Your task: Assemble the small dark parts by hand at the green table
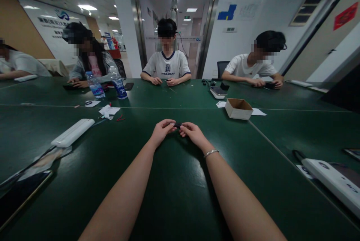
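Note:
Both my arms reach forward over the dark green table (180, 196). My left hand (161, 131) and my right hand (191, 133) meet at the middle of it. Their fingers are curled and pinched together on a small black object (177, 125) held between them. The object is too small to name. A thin silver bracelet (210, 153) circles my right wrist.
A small open cardboard box (238, 108) sits ahead right; white power strips lie at left (72, 132) and right (334, 183). Paper scraps (108, 111) and two water bottles (118, 83) stand ahead left. A phone (19, 196) lies near left. Several people sit across the table.

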`<action>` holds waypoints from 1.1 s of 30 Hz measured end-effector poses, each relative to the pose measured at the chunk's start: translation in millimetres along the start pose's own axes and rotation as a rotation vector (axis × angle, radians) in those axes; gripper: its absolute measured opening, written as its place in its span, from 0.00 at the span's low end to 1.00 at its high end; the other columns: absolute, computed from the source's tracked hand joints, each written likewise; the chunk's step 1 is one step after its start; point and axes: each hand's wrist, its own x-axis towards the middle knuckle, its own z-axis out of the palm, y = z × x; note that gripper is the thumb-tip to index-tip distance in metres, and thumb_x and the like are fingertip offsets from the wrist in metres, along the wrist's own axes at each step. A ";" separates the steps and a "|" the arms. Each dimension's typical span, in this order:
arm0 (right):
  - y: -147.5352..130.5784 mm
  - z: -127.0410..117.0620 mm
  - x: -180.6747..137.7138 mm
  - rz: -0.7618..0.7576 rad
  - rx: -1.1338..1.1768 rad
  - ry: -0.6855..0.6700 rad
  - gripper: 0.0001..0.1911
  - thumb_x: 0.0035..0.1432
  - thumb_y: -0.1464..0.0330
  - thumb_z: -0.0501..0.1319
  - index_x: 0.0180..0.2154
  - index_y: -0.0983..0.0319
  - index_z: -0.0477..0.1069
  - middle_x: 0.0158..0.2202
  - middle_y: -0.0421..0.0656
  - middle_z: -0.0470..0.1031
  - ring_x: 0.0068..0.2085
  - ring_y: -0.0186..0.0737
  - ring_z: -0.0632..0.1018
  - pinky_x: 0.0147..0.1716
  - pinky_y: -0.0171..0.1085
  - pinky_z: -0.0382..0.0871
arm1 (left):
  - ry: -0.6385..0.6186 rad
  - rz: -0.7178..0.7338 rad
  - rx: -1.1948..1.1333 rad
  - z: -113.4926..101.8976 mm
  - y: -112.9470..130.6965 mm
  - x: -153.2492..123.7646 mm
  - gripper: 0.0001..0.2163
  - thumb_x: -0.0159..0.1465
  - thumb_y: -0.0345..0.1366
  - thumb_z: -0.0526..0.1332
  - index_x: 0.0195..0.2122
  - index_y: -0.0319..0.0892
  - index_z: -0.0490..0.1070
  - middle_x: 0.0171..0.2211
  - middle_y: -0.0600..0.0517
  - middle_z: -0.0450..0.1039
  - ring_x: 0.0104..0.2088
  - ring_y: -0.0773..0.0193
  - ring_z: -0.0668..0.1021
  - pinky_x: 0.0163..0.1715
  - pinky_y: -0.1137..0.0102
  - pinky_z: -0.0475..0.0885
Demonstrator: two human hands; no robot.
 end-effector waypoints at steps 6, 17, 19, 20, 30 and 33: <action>4.2 1.8 -0.6 -0.018 0.007 0.066 0.24 0.46 0.58 0.70 0.41 0.65 0.68 0.27 0.40 0.74 0.26 0.34 0.75 0.27 0.34 0.70 | 0.073 -0.051 0.021 4.3 -1.6 2.5 0.12 0.56 0.37 0.67 0.39 0.37 0.73 0.33 0.48 0.77 0.32 0.65 0.79 0.39 0.68 0.76; 0.8 3.2 -3.8 -0.028 0.036 0.034 0.23 0.45 0.60 0.70 0.41 0.65 0.69 0.27 0.40 0.74 0.26 0.34 0.75 0.27 0.34 0.69 | 0.132 0.082 0.700 1.2 1.9 -7.2 0.23 0.63 0.55 0.49 0.27 0.41 0.71 0.20 0.53 0.72 0.22 0.66 0.73 0.26 0.71 0.65; 0.3 3.6 -4.3 -0.027 0.039 0.024 0.23 0.45 0.60 0.70 0.41 0.64 0.69 0.27 0.40 0.74 0.27 0.34 0.75 0.27 0.34 0.69 | 0.152 0.081 0.752 1.4 2.7 -8.3 0.25 0.64 0.56 0.47 0.25 0.41 0.70 0.19 0.53 0.71 0.21 0.66 0.73 0.25 0.70 0.63; 0.1 3.6 -4.5 -0.027 0.039 0.021 0.23 0.45 0.60 0.70 0.41 0.64 0.69 0.27 0.40 0.75 0.27 0.34 0.75 0.27 0.34 0.69 | 0.157 0.080 0.772 1.7 3.3 -8.8 0.26 0.64 0.56 0.46 0.25 0.41 0.70 0.19 0.53 0.71 0.21 0.65 0.73 0.25 0.70 0.63; -0.6 2.6 -5.2 -0.034 0.029 -0.003 0.24 0.46 0.60 0.70 0.42 0.64 0.69 0.29 0.41 0.75 0.28 0.35 0.76 0.29 0.35 0.70 | 0.205 0.033 0.817 4.0 9.4 -11.5 0.27 0.64 0.57 0.45 0.21 0.42 0.68 0.16 0.54 0.69 0.19 0.65 0.71 0.25 0.70 0.61; -1.6 2.6 -5.8 -0.033 0.028 -0.010 0.24 0.46 0.60 0.70 0.42 0.64 0.69 0.29 0.41 0.75 0.29 0.35 0.76 0.29 0.35 0.71 | 0.212 0.034 0.809 4.0 9.0 -11.6 0.27 0.64 0.57 0.45 0.21 0.42 0.68 0.16 0.53 0.69 0.19 0.65 0.71 0.25 0.70 0.61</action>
